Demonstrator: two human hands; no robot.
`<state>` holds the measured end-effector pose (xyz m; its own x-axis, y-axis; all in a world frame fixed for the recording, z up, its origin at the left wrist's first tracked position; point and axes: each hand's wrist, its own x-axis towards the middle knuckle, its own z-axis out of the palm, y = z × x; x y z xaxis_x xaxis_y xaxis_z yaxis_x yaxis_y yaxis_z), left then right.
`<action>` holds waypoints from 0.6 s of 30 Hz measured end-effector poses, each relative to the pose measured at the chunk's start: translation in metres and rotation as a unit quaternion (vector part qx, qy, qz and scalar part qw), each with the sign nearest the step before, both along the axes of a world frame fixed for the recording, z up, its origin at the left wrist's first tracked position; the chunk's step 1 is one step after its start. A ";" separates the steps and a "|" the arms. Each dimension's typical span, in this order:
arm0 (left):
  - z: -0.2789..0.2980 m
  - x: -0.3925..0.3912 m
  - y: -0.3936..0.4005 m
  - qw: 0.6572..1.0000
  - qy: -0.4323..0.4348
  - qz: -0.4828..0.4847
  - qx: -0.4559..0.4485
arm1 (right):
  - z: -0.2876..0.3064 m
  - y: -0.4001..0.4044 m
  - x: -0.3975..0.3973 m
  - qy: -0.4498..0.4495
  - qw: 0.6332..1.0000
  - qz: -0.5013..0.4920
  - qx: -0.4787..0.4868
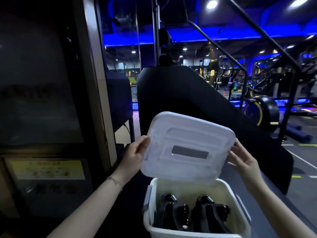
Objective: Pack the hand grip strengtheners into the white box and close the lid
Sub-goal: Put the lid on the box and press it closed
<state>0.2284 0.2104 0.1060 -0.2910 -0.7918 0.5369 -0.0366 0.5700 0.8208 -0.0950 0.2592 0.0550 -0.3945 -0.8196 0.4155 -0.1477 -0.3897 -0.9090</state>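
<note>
White lid (187,148) held tilted above the open white box (193,234), two hand grip strengtheners inside.

The near wall of the box is cut off by the bottom edge, and its far rim is hidden behind the lid. Two black strengtheners are counted, a left one (173,212) and a right one (211,212), side by side on the box floor, long axes running near-to-far with the spring ends pointing away; their near ends are lost in shadow. The lid is clamped at its left edge by the left hand (135,152) and at its right edge by the right hand (243,158), grey handle strip facing the camera. One bracelet (115,181) is seen on the left wrist.
</note>
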 end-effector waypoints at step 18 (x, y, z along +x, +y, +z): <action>-0.094 -0.025 0.043 0.990 0.015 0.097 0.100 | -0.059 0.076 0.020 0.005 0.997 -0.073 0.025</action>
